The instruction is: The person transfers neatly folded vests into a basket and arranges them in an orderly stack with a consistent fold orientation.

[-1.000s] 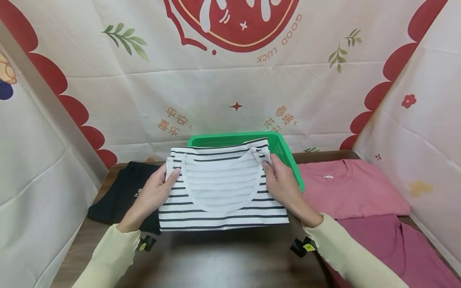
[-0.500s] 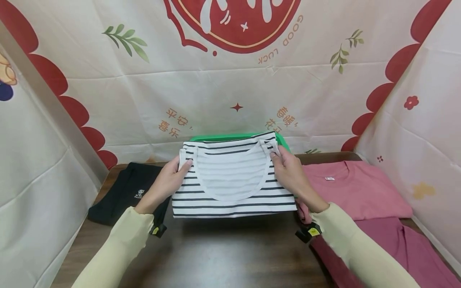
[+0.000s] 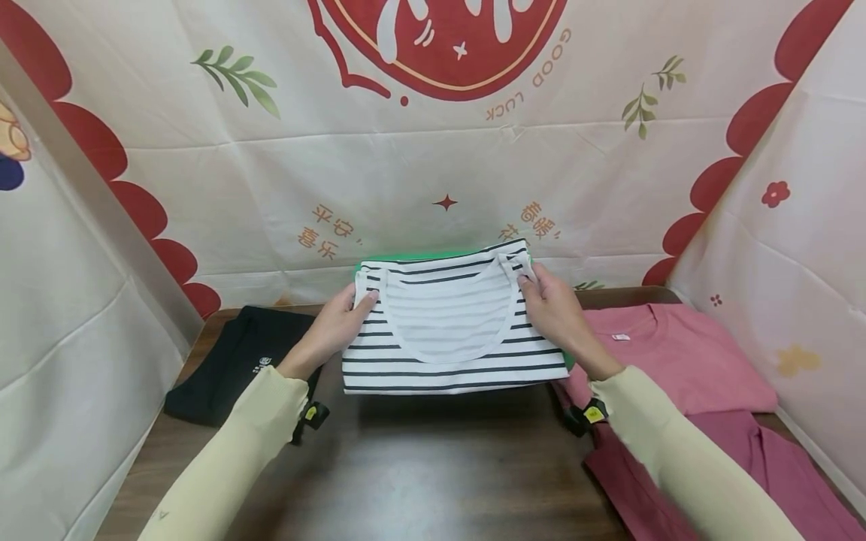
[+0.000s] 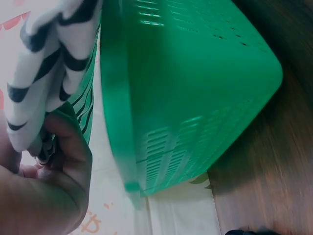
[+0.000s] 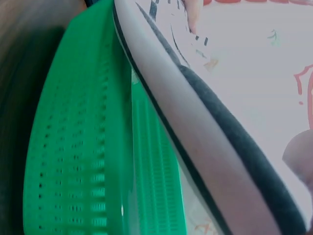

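A folded white shirt with black stripes (image 3: 446,367) is held up by its two neckline corners, its wide round neck facing the head camera. My left hand (image 3: 334,324) pinches the left corner, thumb on the front. At the opposite corner the thumb and fingers of my right hand (image 3: 558,312) grip the cloth. Behind and below the shirt stands a green plastic basket (image 4: 195,93), mostly hidden in the head view. Both wrist views show the shirt over the basket's rim; in the right wrist view its slotted wall (image 5: 73,142) lies beneath the striped fold.
A folded black garment (image 3: 233,361) with small white print lies at the table's left. To the right are a folded pink shirt (image 3: 643,353) and a mauve garment (image 3: 724,466) in front of it. A printed cloth backdrop (image 3: 271,173) rises behind the wooden table (image 3: 406,481).
Both hands have carried the striped shirt away from me and slightly right, so it now covers more of the green basket. The black garment at left is more exposed.
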Motion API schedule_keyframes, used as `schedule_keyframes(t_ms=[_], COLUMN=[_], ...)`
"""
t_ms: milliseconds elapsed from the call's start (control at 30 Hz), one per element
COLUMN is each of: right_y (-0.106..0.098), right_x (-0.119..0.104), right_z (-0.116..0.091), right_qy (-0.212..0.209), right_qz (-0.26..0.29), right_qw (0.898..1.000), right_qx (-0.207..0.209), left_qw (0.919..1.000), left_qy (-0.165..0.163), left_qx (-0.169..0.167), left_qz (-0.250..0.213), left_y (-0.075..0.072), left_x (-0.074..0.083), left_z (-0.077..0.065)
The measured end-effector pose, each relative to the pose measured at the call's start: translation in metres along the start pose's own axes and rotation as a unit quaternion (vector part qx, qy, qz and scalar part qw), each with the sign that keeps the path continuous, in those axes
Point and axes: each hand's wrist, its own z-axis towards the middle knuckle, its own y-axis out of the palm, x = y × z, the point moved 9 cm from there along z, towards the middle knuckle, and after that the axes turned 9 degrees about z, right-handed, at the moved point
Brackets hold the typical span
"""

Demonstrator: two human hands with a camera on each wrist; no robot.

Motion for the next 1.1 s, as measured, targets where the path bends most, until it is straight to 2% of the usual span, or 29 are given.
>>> schedule_keyframes(t_ms=[133, 400, 500, 633, 800, 1100], right_y=[-0.002, -0.005, -0.004, -0.002, 0.001, 0.014], right_x=[0.013, 0.026, 0.032, 0.042, 0.053, 0.076], right_z=[0.006, 0.019, 0.024, 0.029, 0.036, 0.043], right_qy=[0.020, 0.014, 0.028, 0.054, 0.062, 0.073], right_qz=[-0.007, -0.023, -0.019, -0.009, -0.007, 0.009], right_qw=[1.000, 1.000, 0.999, 0.998, 0.998, 0.995], right_qx=[-0.009, -0.009, -0.011, -0.015, -0.016, -0.064], left_qw=[0.9998, 0.9990, 0.9985, 0.9981, 0.9979, 0.9983], left_qy=[0.001, -0.032, -0.042, -0.047, -0.045, -0.044], left_qx=[-0.013, -0.027, -0.030, -0.034, -0.037, -0.035], left_qz=[-0.013, -0.012, -0.015, -0.021, -0.028, -0.012], left_y=[0.006, 0.013, 0.014, 0.014, 0.015, 0.017], left_x=[0.003, 0.000, -0.001, -0.001, -0.003, -0.012], left_z=[0.006, 0.015, 0.017, 0.020, 0.024, 0.034])
